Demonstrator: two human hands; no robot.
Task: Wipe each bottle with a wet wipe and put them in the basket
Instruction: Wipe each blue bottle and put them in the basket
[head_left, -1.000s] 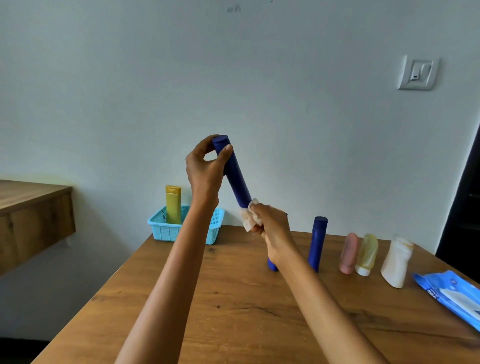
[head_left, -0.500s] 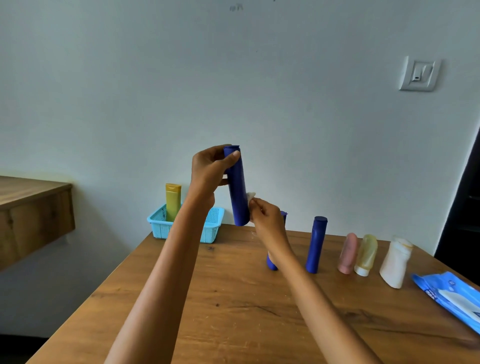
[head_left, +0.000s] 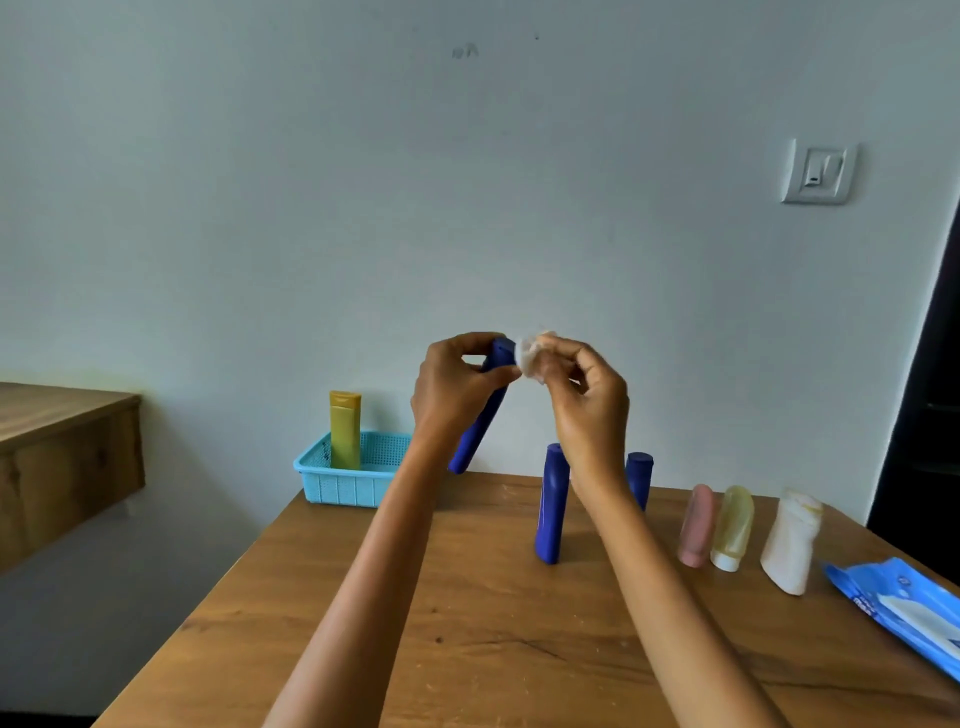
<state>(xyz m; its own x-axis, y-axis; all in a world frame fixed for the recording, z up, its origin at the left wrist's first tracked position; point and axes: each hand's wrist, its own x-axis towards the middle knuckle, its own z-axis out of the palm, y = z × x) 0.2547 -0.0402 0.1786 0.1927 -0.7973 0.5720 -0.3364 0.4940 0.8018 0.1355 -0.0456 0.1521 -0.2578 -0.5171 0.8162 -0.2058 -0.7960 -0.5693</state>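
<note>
My left hand (head_left: 457, 389) grips a dark blue bottle (head_left: 478, 431) near its upper end, held tilted in the air above the table. My right hand (head_left: 587, 395) pinches a crumpled white wet wipe (head_left: 530, 353) against the bottle's top. Two more blue bottles stand on the wooden table (head_left: 467, 613), one (head_left: 550, 504) in front of my right wrist and one (head_left: 640, 475) partly behind it. A pink bottle (head_left: 696, 525), a pale yellow bottle (head_left: 732, 527) and a white bottle (head_left: 792, 540) stand to the right. A light blue basket (head_left: 343, 480) at the table's far left corner holds a yellow bottle (head_left: 345, 430).
A blue pack of wet wipes (head_left: 904, 608) lies at the table's right edge. A wooden shelf (head_left: 62, 447) juts from the wall on the left. The wall stands close behind the table, with a light switch (head_left: 818, 171) on it. A dark doorway (head_left: 924, 415) is at the right.
The held blue bottle has tilted the other way, its lower end now toward the basket. My right hand with the wipe rose from the bottle's lower part to its top.
</note>
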